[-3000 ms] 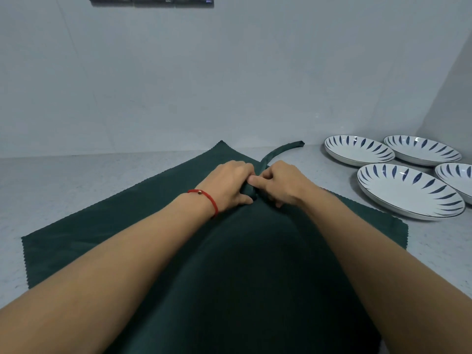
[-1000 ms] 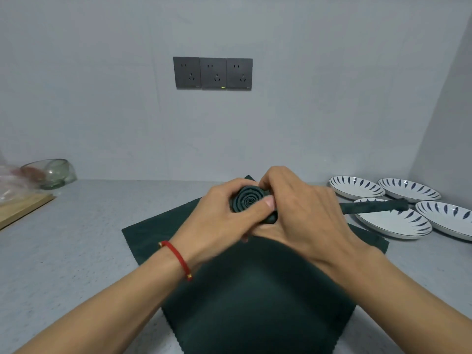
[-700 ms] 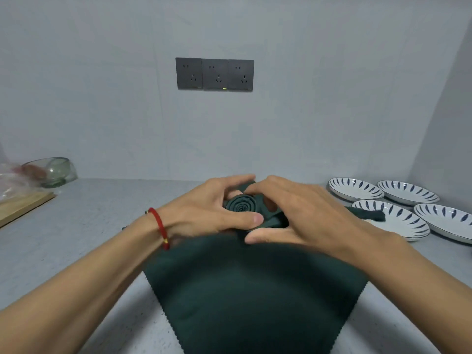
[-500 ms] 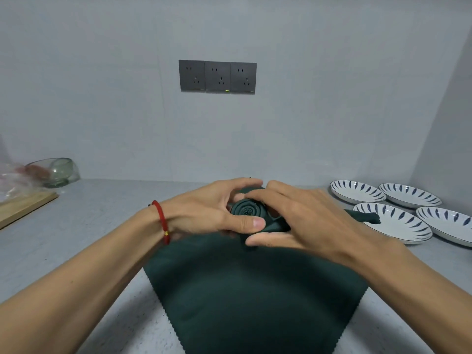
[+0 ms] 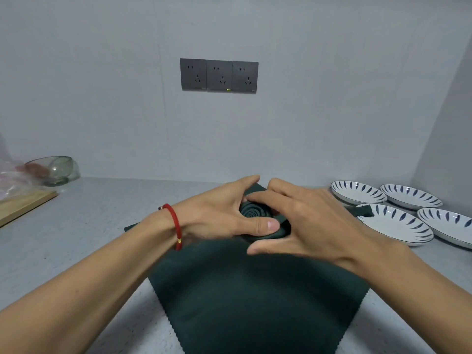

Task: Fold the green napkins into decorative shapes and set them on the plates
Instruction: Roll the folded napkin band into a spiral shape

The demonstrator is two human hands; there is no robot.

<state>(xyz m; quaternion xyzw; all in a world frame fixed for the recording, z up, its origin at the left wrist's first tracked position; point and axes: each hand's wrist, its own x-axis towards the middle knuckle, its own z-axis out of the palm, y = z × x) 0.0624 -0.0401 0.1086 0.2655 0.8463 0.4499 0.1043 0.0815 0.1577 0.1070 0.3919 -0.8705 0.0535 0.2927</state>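
Observation:
A dark green napkin is wound into a tight spiral rosette (image 5: 252, 213) at the middle of the counter. My left hand (image 5: 219, 215), with a red cord at the wrist, cups the rosette's left side, thumb across its front. My right hand (image 5: 304, 218) curves round its right side, fingers over the top. The roll's loose tail (image 5: 362, 210) lies out to the right over the rim of the nearest plate (image 5: 393, 228). A flat green napkin (image 5: 255, 302) is spread beneath, toward me. Three more white plates with blue leaf marks, one (image 5: 357, 192), sit at the right.
A glass bowl (image 5: 55, 169), a clear plastic bag (image 5: 12, 180) and a wooden board (image 5: 23, 203) are at the far left of the grey counter (image 5: 84, 215). A grey triple socket panel (image 5: 219, 75) is on the back wall. A side wall closes the right.
The rolled strip has been wound into a spiral rosette between my hands and the tail has shortened toward the roll. Over the last half second my hands stay cupped around it.

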